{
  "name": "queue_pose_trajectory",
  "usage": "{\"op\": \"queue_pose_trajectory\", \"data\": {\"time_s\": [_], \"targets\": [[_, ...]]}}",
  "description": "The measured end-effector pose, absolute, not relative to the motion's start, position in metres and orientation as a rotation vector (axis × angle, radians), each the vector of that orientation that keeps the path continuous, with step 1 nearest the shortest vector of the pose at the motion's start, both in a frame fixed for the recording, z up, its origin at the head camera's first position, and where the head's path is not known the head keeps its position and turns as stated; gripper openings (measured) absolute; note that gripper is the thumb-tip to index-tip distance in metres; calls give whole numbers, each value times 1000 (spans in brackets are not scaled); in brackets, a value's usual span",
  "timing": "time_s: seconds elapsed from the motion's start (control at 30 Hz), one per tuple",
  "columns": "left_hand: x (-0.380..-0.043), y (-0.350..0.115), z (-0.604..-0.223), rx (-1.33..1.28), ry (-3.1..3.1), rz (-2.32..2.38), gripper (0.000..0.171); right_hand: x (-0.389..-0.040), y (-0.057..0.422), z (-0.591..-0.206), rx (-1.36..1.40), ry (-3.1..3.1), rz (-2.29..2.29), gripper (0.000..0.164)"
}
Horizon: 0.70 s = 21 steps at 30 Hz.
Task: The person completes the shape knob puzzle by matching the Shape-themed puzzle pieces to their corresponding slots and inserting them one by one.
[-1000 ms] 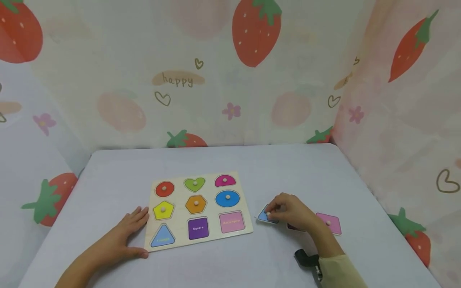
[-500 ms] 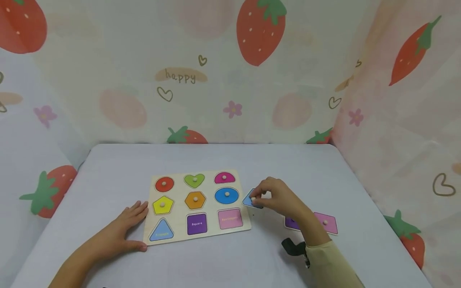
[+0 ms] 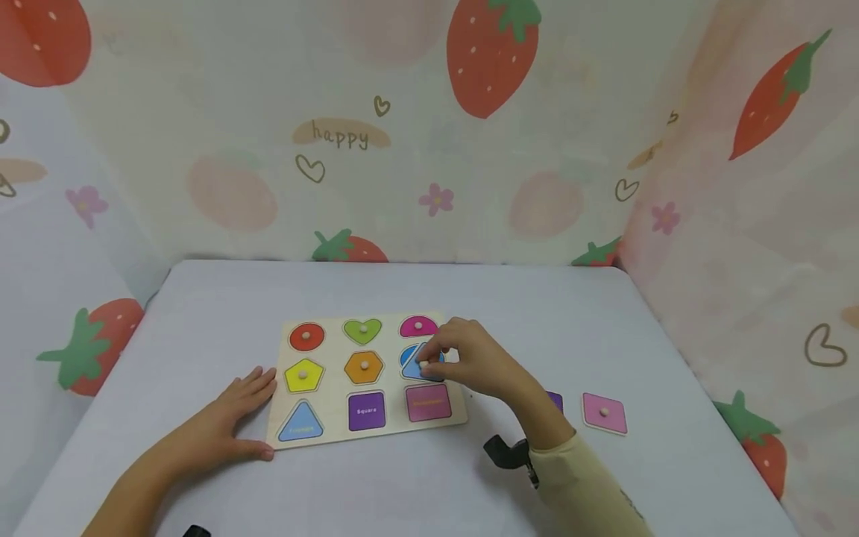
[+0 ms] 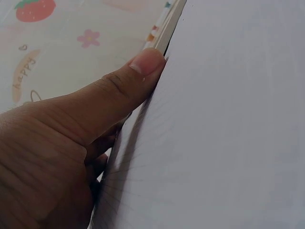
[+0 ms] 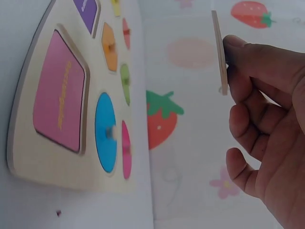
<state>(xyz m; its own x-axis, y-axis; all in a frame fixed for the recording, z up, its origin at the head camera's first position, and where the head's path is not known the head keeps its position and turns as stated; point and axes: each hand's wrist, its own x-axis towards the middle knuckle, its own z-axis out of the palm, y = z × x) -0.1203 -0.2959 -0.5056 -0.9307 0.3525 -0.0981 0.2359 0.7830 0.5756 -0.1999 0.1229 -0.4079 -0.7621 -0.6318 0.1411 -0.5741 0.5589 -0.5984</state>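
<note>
A wooden shape puzzle board (image 3: 335, 373) lies on the white table. My left hand (image 3: 211, 429) rests at the board's left edge, fingers spread, thumb at the near corner; in the left wrist view the thumb (image 4: 109, 95) touches the board's side. My right hand (image 3: 479, 362) pinches the knob of a blue triangle puzzle piece (image 3: 412, 367), which overlaps the blue oval piece in the head view. The right wrist view shows the triangle piece (image 5: 219, 52) edge-on, raised above the board. Recesses labelled triangle (image 3: 300, 424), square (image 3: 366, 410) and rectangle (image 3: 428, 403) hold no pieces.
A pink rectangle piece (image 3: 604, 413) with a knob lies to the right of the board. Beside it a purple piece (image 3: 555, 400) is mostly hidden by the right forearm. Several knobbed pieces, such as the orange hexagon (image 3: 364, 367), sit in the board. Strawberry-print cloth (image 3: 496, 171) hangs behind.
My right hand has lifted the blue triangle piece off the table and carried it left over the board's right side. The left hand has stayed at the board's left edge.
</note>
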Motion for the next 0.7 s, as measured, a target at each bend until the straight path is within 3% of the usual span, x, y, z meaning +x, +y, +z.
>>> {"op": "queue_pose_trajectory", "data": {"time_s": [0.7], "targets": [[-118, -294, -506, 530, 2794, 866, 118, -194, 37, -419, -1183, 2567, -903, 12]]}}
